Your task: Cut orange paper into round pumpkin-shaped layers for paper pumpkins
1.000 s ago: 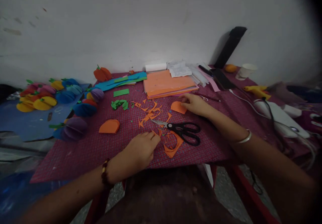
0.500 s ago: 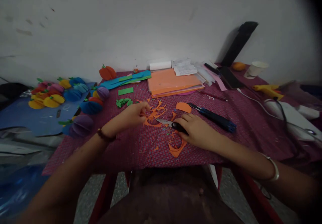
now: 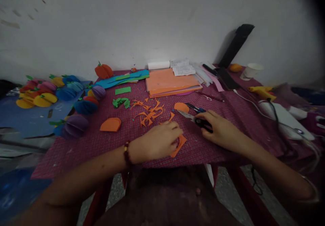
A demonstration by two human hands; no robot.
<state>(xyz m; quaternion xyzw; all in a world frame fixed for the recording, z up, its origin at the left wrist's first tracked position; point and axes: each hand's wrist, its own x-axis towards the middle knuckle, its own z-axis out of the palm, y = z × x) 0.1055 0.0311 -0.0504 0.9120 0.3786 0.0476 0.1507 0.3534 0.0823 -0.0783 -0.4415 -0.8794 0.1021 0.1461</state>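
Note:
My right hand (image 3: 220, 131) is closed round the black handles of the scissors (image 3: 190, 116), whose blades point left just above the cloth. My left hand (image 3: 158, 141) rests with curled fingers on a large orange paper offcut (image 3: 179, 144) near the table's front edge; whether it grips the paper is hidden. Several thin orange scraps (image 3: 149, 112) lie scattered beyond it. An orange half-round cutout (image 3: 181, 107) sits by the scissor tips, and a folded orange piece (image 3: 111, 125) lies to the left. A blue-handled cutter (image 3: 195, 108) lies behind the scissors.
A stack of orange paper sheets (image 3: 169, 82) lies at the back of the red checked tablecloth (image 3: 88, 144). Coloured paper fruits (image 3: 72, 126) crowd the left side. A yellow glue gun (image 3: 261, 91), cables, a white cup (image 3: 251, 70) and a phone (image 3: 226, 78) occupy the right.
My right hand has lifted the scissors and carried them to the right. My left hand has come back from the far scraps to the large orange offcut at the front.

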